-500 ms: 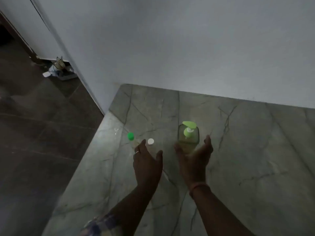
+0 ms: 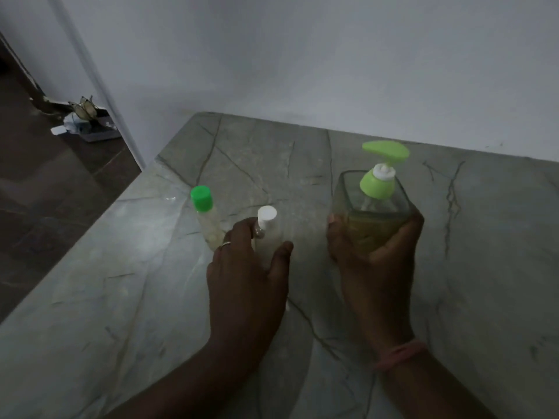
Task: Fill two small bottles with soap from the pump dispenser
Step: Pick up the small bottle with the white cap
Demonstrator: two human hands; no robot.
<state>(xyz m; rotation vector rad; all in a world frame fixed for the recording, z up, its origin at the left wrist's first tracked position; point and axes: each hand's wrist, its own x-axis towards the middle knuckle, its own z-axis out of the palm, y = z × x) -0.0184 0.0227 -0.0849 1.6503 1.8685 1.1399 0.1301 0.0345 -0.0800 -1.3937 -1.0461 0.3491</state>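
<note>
A clear square pump dispenser [image 2: 370, 204] with a light green pump head and yellowish soap stands on the grey marble counter [image 2: 151, 282]. My right hand [image 2: 373, 255] is wrapped around its lower body. Left of it stand two small clear bottles: one with a white cap [image 2: 266, 217] and one with a green cap [image 2: 204, 213]. My left hand [image 2: 248, 273] curls around the white-capped bottle, fingers on its left side and thumb on its right. The green-capped bottle stands just left of that hand, untouched.
A white wall runs behind the counter. The counter's left edge drops to a dark tiled floor, where some clutter [image 2: 86, 119] lies by the wall corner.
The view has come much closer to the counter. Both hands have moved forward: the left onto the white-capped bottle, the right around the dispenser.
</note>
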